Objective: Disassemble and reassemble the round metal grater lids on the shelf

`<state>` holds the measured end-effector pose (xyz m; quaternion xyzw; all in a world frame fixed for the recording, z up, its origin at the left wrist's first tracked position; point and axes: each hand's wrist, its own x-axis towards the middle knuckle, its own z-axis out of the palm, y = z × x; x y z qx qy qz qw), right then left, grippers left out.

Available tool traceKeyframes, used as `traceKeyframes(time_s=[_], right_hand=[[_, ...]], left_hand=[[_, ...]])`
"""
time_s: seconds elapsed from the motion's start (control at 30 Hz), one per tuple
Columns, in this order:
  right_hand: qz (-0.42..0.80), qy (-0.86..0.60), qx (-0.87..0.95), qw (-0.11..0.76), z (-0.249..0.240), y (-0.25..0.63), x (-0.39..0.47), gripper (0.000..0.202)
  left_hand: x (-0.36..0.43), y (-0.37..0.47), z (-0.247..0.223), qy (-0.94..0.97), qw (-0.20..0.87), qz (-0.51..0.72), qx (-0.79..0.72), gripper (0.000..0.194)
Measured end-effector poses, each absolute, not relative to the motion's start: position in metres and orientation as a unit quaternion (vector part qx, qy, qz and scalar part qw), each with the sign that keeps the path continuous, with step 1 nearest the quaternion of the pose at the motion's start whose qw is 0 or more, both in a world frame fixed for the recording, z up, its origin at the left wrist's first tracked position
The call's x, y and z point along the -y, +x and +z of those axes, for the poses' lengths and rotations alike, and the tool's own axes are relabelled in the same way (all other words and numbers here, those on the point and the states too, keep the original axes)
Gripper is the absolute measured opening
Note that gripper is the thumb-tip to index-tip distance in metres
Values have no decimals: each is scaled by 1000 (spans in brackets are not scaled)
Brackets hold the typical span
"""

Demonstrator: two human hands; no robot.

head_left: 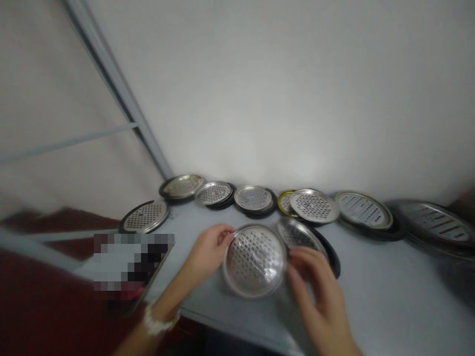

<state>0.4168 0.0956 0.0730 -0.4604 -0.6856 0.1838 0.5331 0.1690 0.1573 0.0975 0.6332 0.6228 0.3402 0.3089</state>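
Observation:
Between both hands, above the table, is a round metal grater disc (pixel 255 261) with rows of small raised holes and a shiny rim. My left hand (pixel 212 247) pinches its left edge between thumb and fingers. On the opposite edge, the fingertips of my right hand (pixel 315 287) grip the rim, with the other fingers curled. Just behind the disc, partly hidden by it and by my right hand, another grater disc (pixel 302 236) leans in a black curved holder (pixel 332 254) on the table.
Several round graters, such as one grater (pixel 363 210) with a black holder, line the back of the grey table (pixel 386 296) along a white wall (pixel 282 99). A separate grater (pixel 145 217) lies at the left. A metal frame post (pixel 111 74) rises at left, near a pixelated flat object (pixel 129 269).

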Motion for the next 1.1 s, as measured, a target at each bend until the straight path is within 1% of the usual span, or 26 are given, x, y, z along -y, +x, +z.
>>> traceKeyframes(time_s=[0.1, 0.2, 0.43, 0.6, 0.73, 0.83, 0.97, 1.1], right_hand=[[217, -422, 727, 496, 98, 414, -115, 17], [229, -404, 757, 459, 98, 410, -120, 19], [228, -380, 783, 436, 61, 411, -105, 24], [198, -366, 801, 430, 67, 419, -111, 27], [127, -399, 814, 402, 74, 438, -132, 32], [92, -444, 815, 360, 74, 453, -138, 25], [96, -437, 849, 283, 65, 454, -122, 17], [50, -449, 849, 276, 49, 449, -108, 12]], left_hand=[[-175, 172, 117, 675, 222, 321, -626, 25], [-185, 172, 125, 704, 169, 290, -626, 25], [-173, 164, 97, 698, 212, 240, -641, 26], [-173, 168, 96, 692, 217, 251, -641, 27], [-181, 176, 102, 697, 210, 242, -641, 27], [-180, 171, 97, 708, 205, 217, -640, 27], [-167, 151, 80, 704, 217, 192, -648, 27], [-151, 130, 67, 684, 220, 185, -671, 29]])
